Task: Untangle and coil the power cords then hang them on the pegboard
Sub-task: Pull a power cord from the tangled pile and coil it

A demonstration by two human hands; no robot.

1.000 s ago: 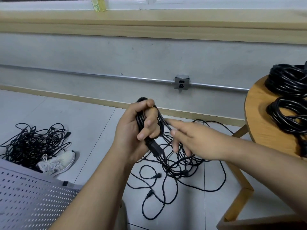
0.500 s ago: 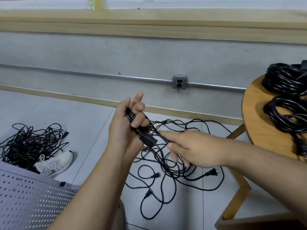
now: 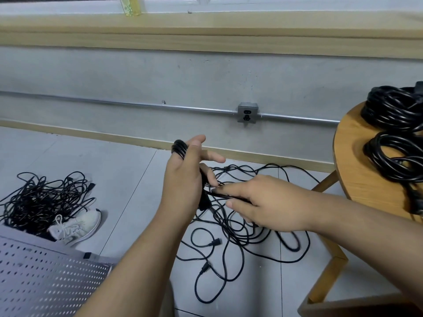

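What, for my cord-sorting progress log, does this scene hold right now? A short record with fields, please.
left hand: holds partial coil
right hand: pinches cord strand running to that coil
floor under hands: loose cords, spread out
floor left: tangled pile beside a shoe
table: two coiled bundles
pegboard: lower left of view

Bare utility room: surface-mounted conduit (image 3: pixel 137 105), metal outlet box (image 3: pixel 248 113), concrete wall (image 3: pixel 206 76).
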